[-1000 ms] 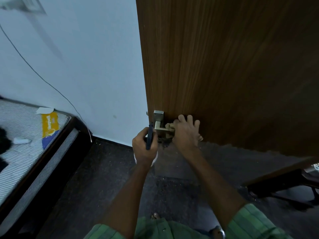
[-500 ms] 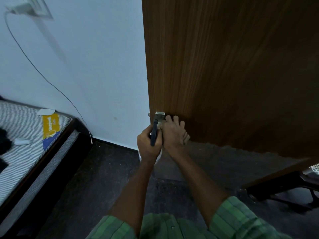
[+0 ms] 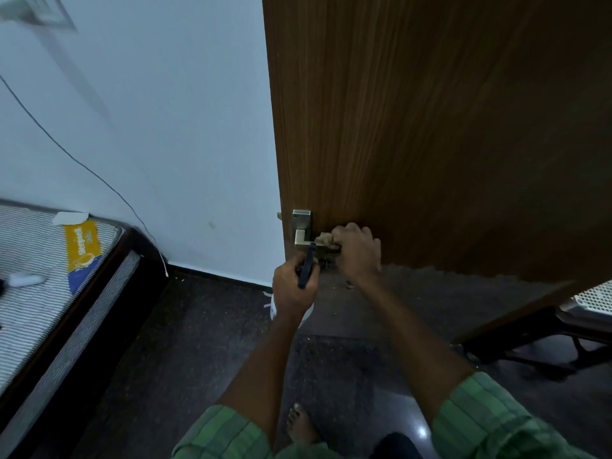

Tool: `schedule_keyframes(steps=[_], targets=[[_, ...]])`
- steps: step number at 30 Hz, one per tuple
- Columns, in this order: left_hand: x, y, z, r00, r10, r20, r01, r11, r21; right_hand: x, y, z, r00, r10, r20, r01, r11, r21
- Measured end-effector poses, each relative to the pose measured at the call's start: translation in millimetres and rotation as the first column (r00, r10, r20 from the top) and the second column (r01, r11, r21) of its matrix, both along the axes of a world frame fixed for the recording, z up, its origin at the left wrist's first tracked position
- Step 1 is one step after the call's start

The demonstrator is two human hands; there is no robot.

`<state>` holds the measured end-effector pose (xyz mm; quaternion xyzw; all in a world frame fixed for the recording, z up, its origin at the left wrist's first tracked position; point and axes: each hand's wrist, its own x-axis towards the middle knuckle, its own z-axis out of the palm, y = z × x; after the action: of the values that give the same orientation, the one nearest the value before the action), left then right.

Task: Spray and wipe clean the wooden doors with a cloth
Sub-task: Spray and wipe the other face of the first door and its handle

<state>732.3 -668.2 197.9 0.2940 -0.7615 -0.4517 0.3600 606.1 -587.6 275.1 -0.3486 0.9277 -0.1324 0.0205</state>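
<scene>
Pale blue wall [image 3: 172, 120], dark speckled floor [image 3: 185, 342], striped mattress [image 3: 29, 260], perhaps a chair [image 3: 569, 329]

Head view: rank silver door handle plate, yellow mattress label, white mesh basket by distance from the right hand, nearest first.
Measured from the right hand, which is wiping with a tan cloth:
1. Silver door handle plate, just to its left on the door edge.
2. White mesh basket, far right, behind the door's lower corner.
3. Yellow mattress label, far left on the striped mattress.
</scene>
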Motion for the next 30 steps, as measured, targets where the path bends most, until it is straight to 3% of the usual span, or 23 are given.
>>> schedule_keyframes(steps=[2,7,10,12,14,16,18,20,21,23,25,27,30], targets=[[-0.4,-0.3,4.4,1.000,-0.003,0.025,0.003,1.000,-0.006,-8.3,5.5,-0.1,0.996,-0.028,0.080,0.026,0.999,0.020],[-1.3,0.7,15.3,0.994,-0.047,0.097,0.050,0.998,-0.026,-5.0,-2.8,2.5,0.997,0.071,0.010,-0.071,0.996,0.056],[-0.8,1.3,20.7,0.986,-0.067,0.151,0.074,0.996,-0.039,-9.7,4.8,-0.4,0.995,0.082,0.052,-0.084,0.996,0.034],[2.1,-0.7,18.7,0.982,-0.087,0.169,0.095,0.994,-0.044,-17.2,6.5,-3.6,0.989,0.018,0.148,-0.020,1.000,0.010],[8.9,-3.8,10.0,0.978,-0.097,0.185,0.112,0.991,-0.072,-21.9,9.5,-15.0,0.947,-0.116,0.299,0.151,0.984,-0.097],[13.1,-5.8,-4.7,0.972,-0.114,0.203,0.136,0.986,-0.096,-18.8,18.0,-28.9,0.770,-0.247,0.588,0.448,0.866,-0.223],[14.5,-1.5,-18.5,0.964,-0.131,0.231,0.159,0.982,-0.105,-12.4,27.3,-41.0,0.535,-0.183,0.825,0.704,0.637,-0.315],[10.4,6.1,-27.5,0.959,-0.133,0.252,0.172,0.975,-0.138,-7.4,32.5,-51.3,0.491,-0.108,0.864,0.781,0.494,-0.382],[4.8,8.9,-30.2,0.962,-0.129,0.241,0.167,0.975,-0.146,-5.2,30.6,-56.6,0.587,-0.155,0.795,0.734,0.516,-0.442],[-11.3,11.2,-36.5,0.971,-0.129,0.200,0.158,0.979,-0.132,-4.4,24.1,-78.0,0.798,-0.347,0.492,0.600,0.538,-0.592],[-26.9,13.0,-45.1,0.981,-0.128,0.148,0.147,0.981,-0.124,-3.1,19.6,-102.2,0.965,-0.252,0.078,0.222,0.614,-0.758],[-37.5,12.2,-61.6,0.983,-0.146,0.107,0.160,0.977,-0.139,-8.6,19.9,-130.2,0.953,-0.153,-0.260,-0.109,0.629,-0.770],[-48.6,-2.3,-81.7,0.989,-0.145,0.015,0.146,0.980,-0.139,-30.3,2.7,-155.3,0.881,-0.215,-0.422,-0.240,0.566,-0.789]])
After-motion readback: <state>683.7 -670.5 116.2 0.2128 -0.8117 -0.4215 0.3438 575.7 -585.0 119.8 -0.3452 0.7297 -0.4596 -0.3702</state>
